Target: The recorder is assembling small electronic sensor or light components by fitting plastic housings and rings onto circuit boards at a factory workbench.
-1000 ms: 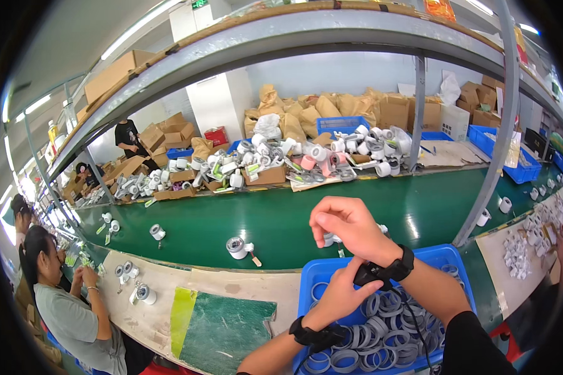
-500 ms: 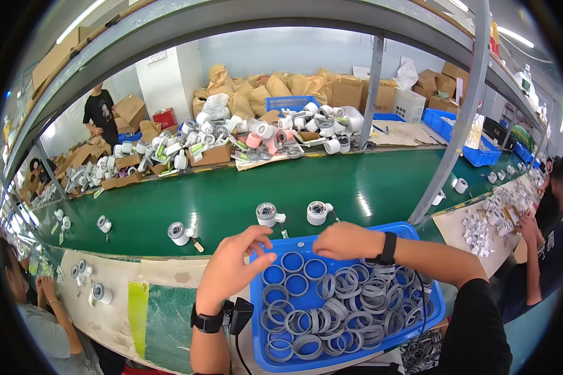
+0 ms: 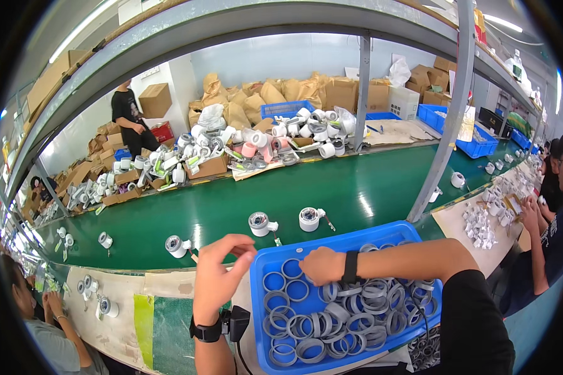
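Note:
My right hand (image 3: 324,265) reaches into the far left part of the blue tray (image 3: 441,294), its fingers closed and pointing down. Its fingertips are hidden, so I cannot tell whether a ring is between them. Beside it, several thin grey rings (image 3: 297,290) lie flat. A loose heap of more grey rings (image 3: 363,306) fills the rest of the tray. My left hand (image 3: 222,269) hovers at the tray's left rim, with curved fingers apart from the thumb and nothing in it. Just beyond, white round units (image 3: 309,219) with short cables sit on the green conveyor belt.
A metal post (image 3: 447,119) rises behind the tray's right corner. White parts (image 3: 206,147) are piled beyond the belt (image 3: 350,181). On the left, a co-worker's hands (image 3: 53,303) are near white units; another co-worker's hands (image 3: 535,215) work on the right. A green mat (image 3: 172,331) lies left of the tray.
My right hand has moved left and down toward the flat rings, covering one seen earlier. My left hand has shifted slightly left. A person in the background has moved right.

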A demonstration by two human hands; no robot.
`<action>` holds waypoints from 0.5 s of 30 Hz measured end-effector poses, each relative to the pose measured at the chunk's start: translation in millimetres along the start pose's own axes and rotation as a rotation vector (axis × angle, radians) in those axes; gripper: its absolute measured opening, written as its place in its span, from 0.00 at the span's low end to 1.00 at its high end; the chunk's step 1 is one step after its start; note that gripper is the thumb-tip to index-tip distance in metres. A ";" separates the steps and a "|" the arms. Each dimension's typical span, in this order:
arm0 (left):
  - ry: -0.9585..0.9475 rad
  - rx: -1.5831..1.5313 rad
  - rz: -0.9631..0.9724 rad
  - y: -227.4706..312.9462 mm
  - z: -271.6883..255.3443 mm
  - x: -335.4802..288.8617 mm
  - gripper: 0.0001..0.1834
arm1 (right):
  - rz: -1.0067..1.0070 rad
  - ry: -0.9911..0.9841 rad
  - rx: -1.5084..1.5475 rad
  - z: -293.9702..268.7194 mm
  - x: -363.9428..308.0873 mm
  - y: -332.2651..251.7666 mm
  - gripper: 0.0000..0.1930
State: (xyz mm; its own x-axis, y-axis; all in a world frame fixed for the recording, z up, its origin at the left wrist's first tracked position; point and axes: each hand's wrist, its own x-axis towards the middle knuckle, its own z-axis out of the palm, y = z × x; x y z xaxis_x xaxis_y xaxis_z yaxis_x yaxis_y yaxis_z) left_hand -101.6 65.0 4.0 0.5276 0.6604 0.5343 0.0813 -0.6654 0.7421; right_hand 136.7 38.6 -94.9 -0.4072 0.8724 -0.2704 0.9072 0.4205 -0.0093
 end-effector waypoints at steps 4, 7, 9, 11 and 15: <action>0.228 -0.109 0.021 2.2 -13.4 -1.9 0.05 | -0.013 -0.044 0.091 -60.0 2.0 28.7 0.25; 0.338 -0.180 0.013 9.4 -21.7 -5.4 0.04 | 0.025 0.192 0.189 -71.3 13.2 59.4 0.26; 0.337 -0.179 0.026 11.2 -26.8 -6.3 0.04 | 0.055 0.238 0.165 -48.8 36.6 87.0 0.26; 0.347 -0.183 0.026 12.6 -31.8 -9.0 0.04 | 0.158 0.309 0.027 -19.7 59.3 106.4 0.25; 0.396 -0.173 0.076 15.4 -36.7 -13.2 0.04 | 0.134 0.295 0.048 4.0 72.0 108.2 0.24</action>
State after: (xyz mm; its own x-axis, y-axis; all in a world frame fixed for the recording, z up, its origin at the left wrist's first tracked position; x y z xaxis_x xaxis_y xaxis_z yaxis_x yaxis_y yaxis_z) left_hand -138.4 58.7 23.2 0.1592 0.7168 0.6788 -0.1061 -0.6712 0.7337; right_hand 206.0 145.9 -119.3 -0.2908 0.9566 0.0179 0.9558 0.2913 -0.0398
